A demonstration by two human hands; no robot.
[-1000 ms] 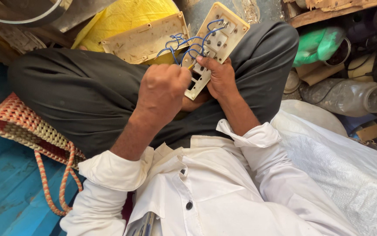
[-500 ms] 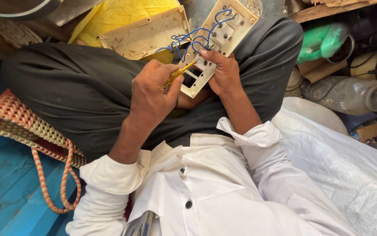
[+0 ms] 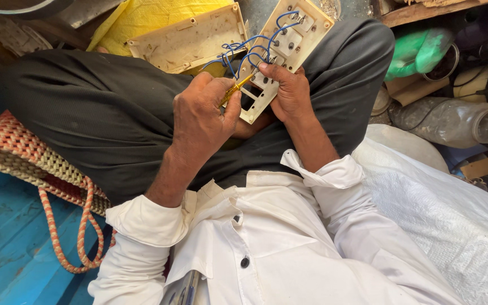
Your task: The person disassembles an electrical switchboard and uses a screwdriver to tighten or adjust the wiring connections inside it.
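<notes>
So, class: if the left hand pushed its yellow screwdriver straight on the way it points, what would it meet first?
Probably the cream switch plate held by the right hand, near the blue wires; depth is unclear.

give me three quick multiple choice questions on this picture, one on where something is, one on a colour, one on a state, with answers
1. Where does the woven basket lie?
A. beside the person's left leg, on the blue floor
B. on the white sack
C. in the person's lap

2. What colour are the wires on the switch plate?
A. red
B. blue
C. green

3. What is the state of the left hand?
A. open and flat on the knee
B. closed on a yellow-handled screwdriver
C. gripping the basket's handle

Answers:
1 A: the basket sits at the left edge of the view on blue boards.
2 B: blue loops run across the plate's back.
3 B: the tool's yellow shaft sticks out of the closed grip toward the plate, which the right hand steadies.
</notes>
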